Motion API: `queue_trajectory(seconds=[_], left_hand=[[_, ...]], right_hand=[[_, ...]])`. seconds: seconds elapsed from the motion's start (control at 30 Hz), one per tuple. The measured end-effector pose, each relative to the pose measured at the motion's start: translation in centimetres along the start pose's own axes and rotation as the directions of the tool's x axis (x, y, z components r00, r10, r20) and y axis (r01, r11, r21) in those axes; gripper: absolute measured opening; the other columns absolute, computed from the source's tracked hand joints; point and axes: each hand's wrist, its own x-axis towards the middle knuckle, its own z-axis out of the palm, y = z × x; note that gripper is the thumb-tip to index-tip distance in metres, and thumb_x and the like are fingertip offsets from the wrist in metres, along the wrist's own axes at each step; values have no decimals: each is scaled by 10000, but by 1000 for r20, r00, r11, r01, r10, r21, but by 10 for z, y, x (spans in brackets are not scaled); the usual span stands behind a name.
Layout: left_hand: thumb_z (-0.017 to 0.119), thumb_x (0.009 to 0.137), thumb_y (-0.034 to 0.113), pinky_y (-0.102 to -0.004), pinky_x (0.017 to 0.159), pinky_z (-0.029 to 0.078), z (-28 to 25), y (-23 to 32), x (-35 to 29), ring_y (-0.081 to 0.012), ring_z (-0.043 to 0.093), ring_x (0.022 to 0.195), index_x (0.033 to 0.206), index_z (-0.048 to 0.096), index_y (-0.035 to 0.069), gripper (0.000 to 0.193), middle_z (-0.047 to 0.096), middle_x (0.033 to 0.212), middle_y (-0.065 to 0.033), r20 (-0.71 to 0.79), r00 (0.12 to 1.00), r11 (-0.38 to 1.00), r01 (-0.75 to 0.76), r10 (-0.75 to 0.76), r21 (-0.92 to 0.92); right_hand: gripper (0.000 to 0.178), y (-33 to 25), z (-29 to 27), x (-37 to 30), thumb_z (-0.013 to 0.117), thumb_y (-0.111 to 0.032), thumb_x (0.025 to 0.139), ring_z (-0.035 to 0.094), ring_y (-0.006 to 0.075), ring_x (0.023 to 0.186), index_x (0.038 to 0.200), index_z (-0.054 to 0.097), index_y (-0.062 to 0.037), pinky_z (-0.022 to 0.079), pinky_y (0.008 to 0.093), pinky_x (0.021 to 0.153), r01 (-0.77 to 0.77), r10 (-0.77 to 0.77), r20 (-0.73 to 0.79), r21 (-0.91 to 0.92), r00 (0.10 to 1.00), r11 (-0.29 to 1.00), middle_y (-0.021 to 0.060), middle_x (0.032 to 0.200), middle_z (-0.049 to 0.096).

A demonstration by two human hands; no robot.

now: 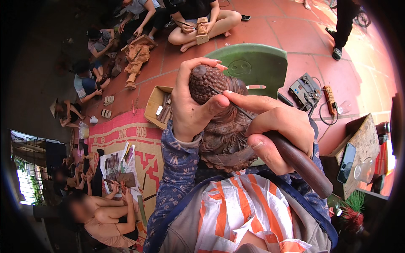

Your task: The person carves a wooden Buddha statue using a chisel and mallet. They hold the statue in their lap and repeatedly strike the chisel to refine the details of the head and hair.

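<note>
The head camera looks steeply down from the wearer's side of the dark carved statue [230, 143], close to it. Its wide fisheye view reaches from striped clothing [249, 202] on the statue's near side to tiled floor [291, 31] beyond it.

I see a chair [265, 61] just behind the statue [225, 141]. Close by, left of the statue, is a box [153, 119] with tools [167, 110] in it; farther left a mat [120, 130] covers the floor [278, 31], a paper sheet [128, 162] lying on it. Right of the statue sit an electrical unit [303, 90], then a power strip [329, 99]; nearer the front there, a phone [346, 162] and cup [364, 170] rest on a stand [363, 141].
</note>
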Motion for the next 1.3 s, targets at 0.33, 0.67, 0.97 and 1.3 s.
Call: queue_trajectory(seconds=[0.33,0.67,0.97,1.3], left_hand=[[855,645,431,-278,859,479,10,8,-1,-142,605,946,1138,480,25,741,618,1038,-90,-46,998,999,33,-33,-2],[842,670,397,-345,859,484,-2,7,-20,-236,573,949,1155,553,53,662,581,1081,-69,-312,780,824,-422,542,378],[730,724,20,-366,642,483,9,38,-73,-289,627,753,963,641,-11,257,626,837,-127,690,723,999,31,-35,18],[726,786,17,-288,610,504,8,36,-81,-179,670,713,862,634,-13,123,660,793,-102,461,849,962,269,-257,41]], right_hand=[[288,50,0,9,386,-304,1012,587,387,1108,888,448,-52,469,450,971,-81,236,-16,915,972,395,338,1204,549],[459,42,-3,-37,406,-432,998,507,154,689,850,557,-24,432,265,616,84,126,-309,584,943,807,82,776,480],[395,22,3,-56,745,-328,819,489,67,530,799,490,-27,366,218,456,-305,274,141,573,951,761,0,634,510],[341,29,5,-52,788,-294,772,576,163,665,882,624,-15,449,288,559,-270,220,203,264,954,926,56,777,603]])
